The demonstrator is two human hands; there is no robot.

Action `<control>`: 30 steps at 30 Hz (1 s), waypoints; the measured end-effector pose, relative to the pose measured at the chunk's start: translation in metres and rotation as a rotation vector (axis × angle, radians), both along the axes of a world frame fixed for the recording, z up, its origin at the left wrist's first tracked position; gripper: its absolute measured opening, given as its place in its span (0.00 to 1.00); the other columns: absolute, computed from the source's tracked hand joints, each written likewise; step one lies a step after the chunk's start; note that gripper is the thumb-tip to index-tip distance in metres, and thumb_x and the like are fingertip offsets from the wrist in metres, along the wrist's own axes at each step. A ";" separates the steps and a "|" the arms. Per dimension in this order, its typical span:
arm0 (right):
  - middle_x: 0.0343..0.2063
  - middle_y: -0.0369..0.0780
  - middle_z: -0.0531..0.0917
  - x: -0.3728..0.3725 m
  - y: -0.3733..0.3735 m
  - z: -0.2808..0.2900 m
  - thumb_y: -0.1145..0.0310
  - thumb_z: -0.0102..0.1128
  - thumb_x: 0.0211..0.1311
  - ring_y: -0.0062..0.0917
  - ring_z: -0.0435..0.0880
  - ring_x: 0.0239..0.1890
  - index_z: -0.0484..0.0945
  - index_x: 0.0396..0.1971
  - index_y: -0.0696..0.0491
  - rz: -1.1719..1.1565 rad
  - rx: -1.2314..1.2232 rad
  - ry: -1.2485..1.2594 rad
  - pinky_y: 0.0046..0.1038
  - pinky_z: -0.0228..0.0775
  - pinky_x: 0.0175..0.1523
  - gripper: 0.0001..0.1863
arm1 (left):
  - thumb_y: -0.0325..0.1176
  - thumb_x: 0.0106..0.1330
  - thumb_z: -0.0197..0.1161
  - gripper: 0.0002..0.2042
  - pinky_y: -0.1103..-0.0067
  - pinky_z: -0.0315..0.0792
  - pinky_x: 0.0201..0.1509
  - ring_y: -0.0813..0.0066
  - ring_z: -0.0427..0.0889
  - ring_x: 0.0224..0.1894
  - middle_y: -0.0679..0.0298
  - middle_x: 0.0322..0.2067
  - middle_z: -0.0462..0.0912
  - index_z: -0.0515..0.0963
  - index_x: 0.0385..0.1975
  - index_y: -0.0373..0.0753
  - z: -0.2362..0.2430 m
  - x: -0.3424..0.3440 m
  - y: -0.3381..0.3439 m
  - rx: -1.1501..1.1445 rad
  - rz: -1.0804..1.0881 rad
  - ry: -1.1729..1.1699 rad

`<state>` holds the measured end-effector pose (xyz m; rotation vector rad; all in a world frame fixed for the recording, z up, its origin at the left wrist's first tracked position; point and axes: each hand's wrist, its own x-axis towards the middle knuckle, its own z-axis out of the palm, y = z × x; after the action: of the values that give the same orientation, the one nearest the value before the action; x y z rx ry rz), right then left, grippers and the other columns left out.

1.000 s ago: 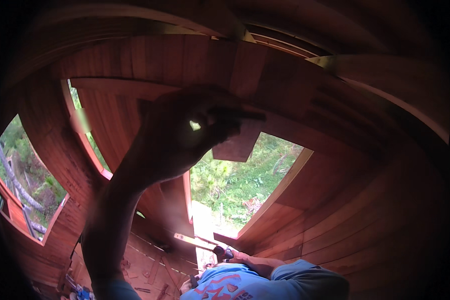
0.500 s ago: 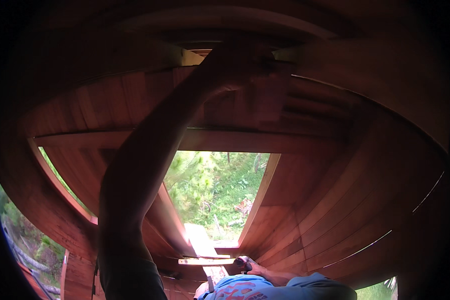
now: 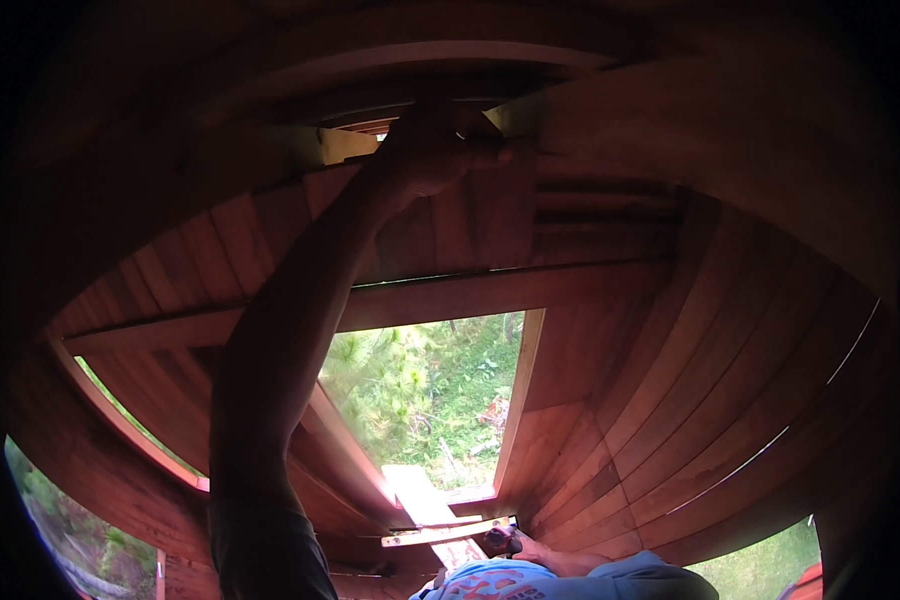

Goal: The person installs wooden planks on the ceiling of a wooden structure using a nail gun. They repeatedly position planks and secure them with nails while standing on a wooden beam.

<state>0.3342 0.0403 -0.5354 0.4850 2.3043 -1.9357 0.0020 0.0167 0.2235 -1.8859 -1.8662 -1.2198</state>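
Note:
My left arm reaches up to the top of a wooden plank wall [image 3: 240,240]. In deep shade, my left hand [image 3: 435,150] is closed at the upper edge of an upright board [image 3: 503,215]; what its fingers hold, if anything, is too dark to make out. Low in the picture, close to my body, my right hand [image 3: 533,552] is closed around a dark, rounded hand tool [image 3: 498,541], whose kind does not show clearly. Beside that tool lies a narrow pale wooden strip [image 3: 440,533], crossing a brightly lit plank [image 3: 418,495].
A framed window opening [image 3: 430,390] shows greenery outside, with a horizontal beam [image 3: 490,290] above it. Plank walls [image 3: 660,420] run along the right. Dark timber [image 3: 420,50] hangs overhead, and a gap with pale wood [image 3: 345,145] sits beside my raised hand.
The view has shifted, so the window and wall sit lower. My left hand appears slightly further left, still raised at the board tops. The right hand keeps the dark tool near my body.

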 end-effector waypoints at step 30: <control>0.57 0.48 0.76 0.070 0.048 0.039 0.46 0.74 0.43 0.37 0.75 0.61 0.64 0.64 0.55 -0.175 0.168 -0.320 0.36 0.68 0.63 0.49 | 0.41 0.52 0.76 0.13 0.72 0.75 0.43 0.71 0.84 0.31 0.62 0.26 0.86 0.87 0.29 0.39 -0.001 0.004 0.030 -0.042 0.000 0.187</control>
<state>0.4037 0.0878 -0.4960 0.9660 2.2850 -1.5905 0.0057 0.0469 0.2222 -1.9468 -1.8063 -0.9736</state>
